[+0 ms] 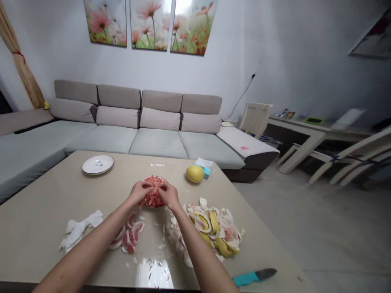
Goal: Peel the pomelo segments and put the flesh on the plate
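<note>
Head cam, centre of frame: my left hand (141,191) and right hand (169,195) meet over the small round plate (148,204), fingers curled shut on the shredded pink pulp (154,197) piled in it. Spongy yellow-white peel (214,228) is heaped lower right on the glossy worktop (45,211).

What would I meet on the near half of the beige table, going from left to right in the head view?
Crumpled white paper tissue → pink pomelo segments with white skin → pile of yellow and white pomelo peel → knife with a teal handle and dark blade.
</note>
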`<state>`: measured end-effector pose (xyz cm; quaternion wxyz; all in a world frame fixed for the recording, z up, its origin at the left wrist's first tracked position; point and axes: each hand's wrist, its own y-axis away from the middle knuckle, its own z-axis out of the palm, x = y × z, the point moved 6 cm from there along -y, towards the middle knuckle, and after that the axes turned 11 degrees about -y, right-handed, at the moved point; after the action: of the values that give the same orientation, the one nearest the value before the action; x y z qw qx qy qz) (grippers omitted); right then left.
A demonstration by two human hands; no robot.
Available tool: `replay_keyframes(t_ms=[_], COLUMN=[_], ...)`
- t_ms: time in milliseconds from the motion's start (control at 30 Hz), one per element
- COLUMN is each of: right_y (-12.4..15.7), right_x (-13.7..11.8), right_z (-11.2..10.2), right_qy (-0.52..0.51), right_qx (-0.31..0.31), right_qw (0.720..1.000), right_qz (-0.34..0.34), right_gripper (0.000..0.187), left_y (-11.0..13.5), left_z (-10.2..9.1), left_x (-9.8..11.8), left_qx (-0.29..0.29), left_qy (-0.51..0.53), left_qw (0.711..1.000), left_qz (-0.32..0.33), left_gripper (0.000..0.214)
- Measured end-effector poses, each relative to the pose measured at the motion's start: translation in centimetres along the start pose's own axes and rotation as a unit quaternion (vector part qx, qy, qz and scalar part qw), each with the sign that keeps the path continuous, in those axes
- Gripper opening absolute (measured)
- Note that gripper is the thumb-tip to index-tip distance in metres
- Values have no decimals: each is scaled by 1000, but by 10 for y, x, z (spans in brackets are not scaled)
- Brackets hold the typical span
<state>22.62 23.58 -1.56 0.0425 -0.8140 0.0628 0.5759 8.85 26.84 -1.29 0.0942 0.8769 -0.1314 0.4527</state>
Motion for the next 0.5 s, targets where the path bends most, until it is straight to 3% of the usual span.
replay_keyframes(t_ms=[100,233,367,500], right_y=[-31,-50,-53,-36], right_x=[-4,1,13,27], right_z=[-3,-13,-30,-44], right_qy=[59,115,148,170], right_qx=[15,4,-4,-22], right_qw=[998,993,989,985], right_qz=[-17,-27,-30,-20], right_gripper=[29,28,28,29], left_y=[-39,-63,-63,-48], left_z=[3,3,-6,-5], left_x=[10,9,-3,-10], left_qx=[10,7,10,-27], left_qy=[-70,-158,-234,-292], left_qw=[997,987,972,955], left_qz=[12,18,32,50], left_gripper=[32,32,31,30])
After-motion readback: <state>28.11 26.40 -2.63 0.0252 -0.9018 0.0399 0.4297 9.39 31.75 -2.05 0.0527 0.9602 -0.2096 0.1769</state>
